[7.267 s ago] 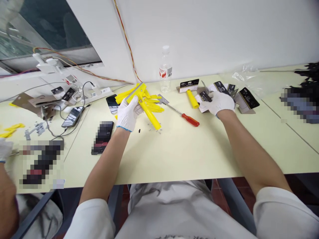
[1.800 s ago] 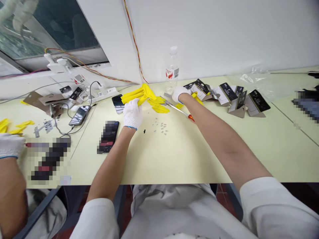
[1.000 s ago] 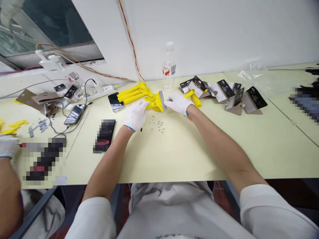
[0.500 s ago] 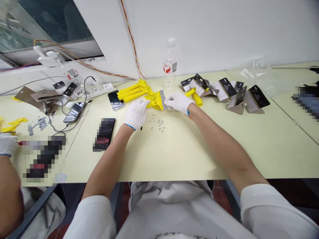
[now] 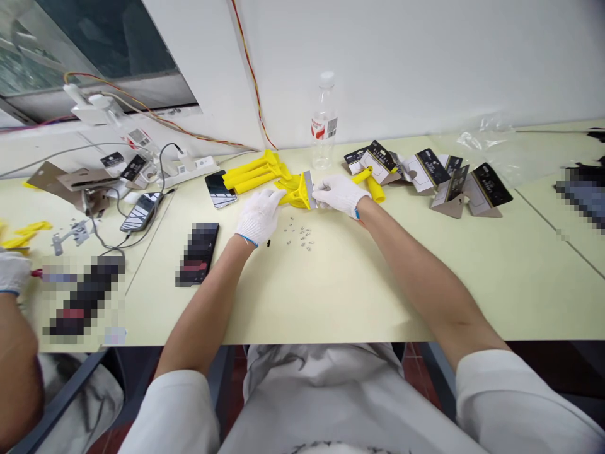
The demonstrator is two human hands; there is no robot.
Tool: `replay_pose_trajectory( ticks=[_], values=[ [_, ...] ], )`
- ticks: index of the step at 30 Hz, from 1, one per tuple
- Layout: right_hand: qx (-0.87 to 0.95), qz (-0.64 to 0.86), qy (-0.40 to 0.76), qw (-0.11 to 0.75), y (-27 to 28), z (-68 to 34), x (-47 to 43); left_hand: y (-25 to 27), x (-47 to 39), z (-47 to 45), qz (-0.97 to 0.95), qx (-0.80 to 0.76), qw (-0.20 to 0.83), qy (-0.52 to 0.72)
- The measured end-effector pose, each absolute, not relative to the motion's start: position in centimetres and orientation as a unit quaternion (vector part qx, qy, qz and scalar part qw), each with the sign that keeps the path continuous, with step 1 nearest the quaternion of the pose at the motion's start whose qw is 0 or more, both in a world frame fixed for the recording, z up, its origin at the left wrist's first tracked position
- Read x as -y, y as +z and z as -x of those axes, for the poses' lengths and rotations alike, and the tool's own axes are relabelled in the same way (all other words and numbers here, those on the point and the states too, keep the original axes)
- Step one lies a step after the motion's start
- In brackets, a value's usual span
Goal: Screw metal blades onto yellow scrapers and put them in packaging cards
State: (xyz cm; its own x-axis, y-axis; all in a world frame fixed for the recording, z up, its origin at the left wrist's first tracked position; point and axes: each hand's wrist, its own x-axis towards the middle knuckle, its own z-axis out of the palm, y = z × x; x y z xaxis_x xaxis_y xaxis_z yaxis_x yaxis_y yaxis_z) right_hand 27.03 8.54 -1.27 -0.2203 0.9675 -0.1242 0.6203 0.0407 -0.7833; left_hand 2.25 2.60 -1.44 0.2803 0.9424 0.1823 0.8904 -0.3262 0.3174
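My left hand, in a white knit glove, is closed round the handle of a yellow scraper. The scraper's flat metal blade points to the right. At that blade's edge my gloved right hand is closed in a pinch; its fingertips partly cover what they grip. Small metal screws lie scattered on the table just in front of the scraper. Several yellow handles are piled behind my left hand. Beside my right wrist rests another yellow handle.
Folded black-and-white packaging cards stand at the back right, near clear plastic wrap. A clear bottle stands against the wall. Phones, cables and a power strip occupy the left. A co-worker's gloved hand shows far left.
My hands and the scraper stay almost in place. The co-worker's hand at the far left has shifted slightly. The whole view has moved a little.
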Motion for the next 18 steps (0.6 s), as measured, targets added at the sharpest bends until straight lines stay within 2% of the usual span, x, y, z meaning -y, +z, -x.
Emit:
replay_pose_trajectory(
  ticks=[8,18],
  values=[
    [0.692,0.600,0.340,0.215,0.3,-27.3,-7.1,-1.1,-2.4,-2.6,-0.793,-0.581,0.081,0.165],
    [0.694,0.604,0.349,0.177,0.7,-27.3,-6.9,-0.8,-2.2,-2.8,-0.762,-0.603,0.111,0.210]
  ],
)
